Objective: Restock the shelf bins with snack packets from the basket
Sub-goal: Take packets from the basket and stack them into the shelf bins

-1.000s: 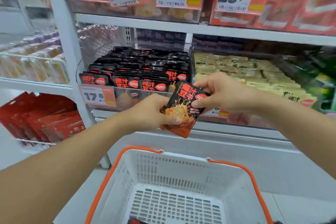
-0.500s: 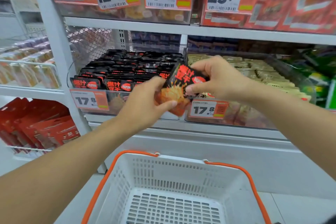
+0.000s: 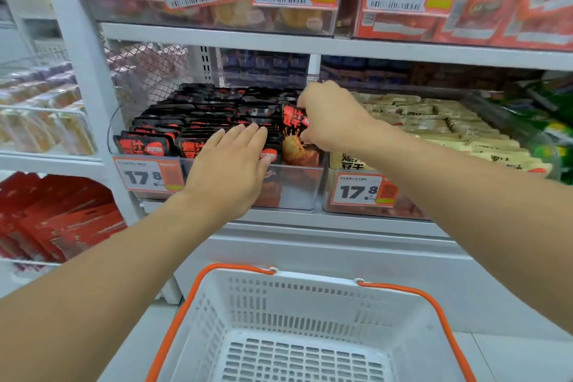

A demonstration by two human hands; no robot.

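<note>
My right hand [image 3: 333,119] pinches a black and orange snack packet [image 3: 294,139] by its top and holds it upright at the right front corner of the clear shelf bin [image 3: 297,186]. Rows of matching black packets [image 3: 198,116] fill that bin. My left hand [image 3: 231,164] lies flat with straight fingers on the front rows, just left of the held packet. The white basket with orange handles [image 3: 279,313] hangs below, and its visible bottom shows no packets.
To the right stands a second clear bin of yellow packets [image 3: 440,127], then green packs [image 3: 552,121]. Price tags marked 17.8 [image 3: 145,175] front both bins. The upper shelf [image 3: 310,43] hangs close overhead. Red bags [image 3: 59,220] fill the lower left rack.
My right hand carried the packet up and forward from in front of the shelf into the bin. My left hand let go of it and now presses flat on the front rows.
</note>
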